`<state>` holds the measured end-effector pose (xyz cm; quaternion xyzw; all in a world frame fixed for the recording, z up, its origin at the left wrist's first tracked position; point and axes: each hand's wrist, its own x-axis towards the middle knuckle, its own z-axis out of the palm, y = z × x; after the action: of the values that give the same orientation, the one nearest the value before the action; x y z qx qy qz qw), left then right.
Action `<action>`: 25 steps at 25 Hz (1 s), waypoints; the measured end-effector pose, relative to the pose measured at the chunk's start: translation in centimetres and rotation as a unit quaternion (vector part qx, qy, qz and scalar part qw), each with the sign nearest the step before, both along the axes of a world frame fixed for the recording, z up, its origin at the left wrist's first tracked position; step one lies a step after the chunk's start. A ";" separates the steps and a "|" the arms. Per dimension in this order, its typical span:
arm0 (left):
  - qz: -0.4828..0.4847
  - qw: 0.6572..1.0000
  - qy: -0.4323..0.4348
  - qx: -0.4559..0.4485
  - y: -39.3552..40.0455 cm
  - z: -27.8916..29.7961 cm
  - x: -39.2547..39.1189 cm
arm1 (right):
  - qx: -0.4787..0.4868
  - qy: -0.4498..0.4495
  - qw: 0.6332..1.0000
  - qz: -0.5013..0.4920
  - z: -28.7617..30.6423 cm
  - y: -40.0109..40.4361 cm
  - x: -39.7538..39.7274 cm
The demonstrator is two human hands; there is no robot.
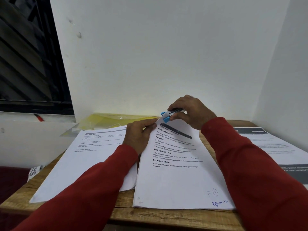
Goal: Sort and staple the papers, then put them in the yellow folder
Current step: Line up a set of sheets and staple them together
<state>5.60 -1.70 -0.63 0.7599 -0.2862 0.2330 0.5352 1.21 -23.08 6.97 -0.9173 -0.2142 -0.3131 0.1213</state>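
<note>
A stack of printed papers [176,177] lies in the middle of the wooden table [166,215]. My left hand [139,132] pinches its top left corner. My right hand [191,110] grips a blue and silver stapler [167,116], whose jaws straddle that same corner. A second stack of papers [86,160] lies to the left, partly under my left forearm. The yellow folder [108,121] lies flat at the back of the table against the wall.
More printed sheets [273,147] lie at the right edge of the table by the side wall. A clear plastic set square [71,131] sits at the back left. A red-handled tool [38,117] rests on the window ledge.
</note>
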 end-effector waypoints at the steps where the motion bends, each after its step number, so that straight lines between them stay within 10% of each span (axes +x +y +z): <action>1: -0.002 1.000 0.006 -0.003 0.0 0.0 0.0 | -0.001 -0.003 1.000 -0.001 0.0 0.0 0.0; 25: 0.002 1.000 0.030 0.000 0.0 -0.1 0.2 | -0.061 -0.054 0.996 -0.033 -0.1 0.2 -0.2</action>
<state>5.76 -1.74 -0.75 0.7672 -0.2683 0.2107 0.5432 1.04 -22.88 6.91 -0.9112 -0.2085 -0.3527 0.0424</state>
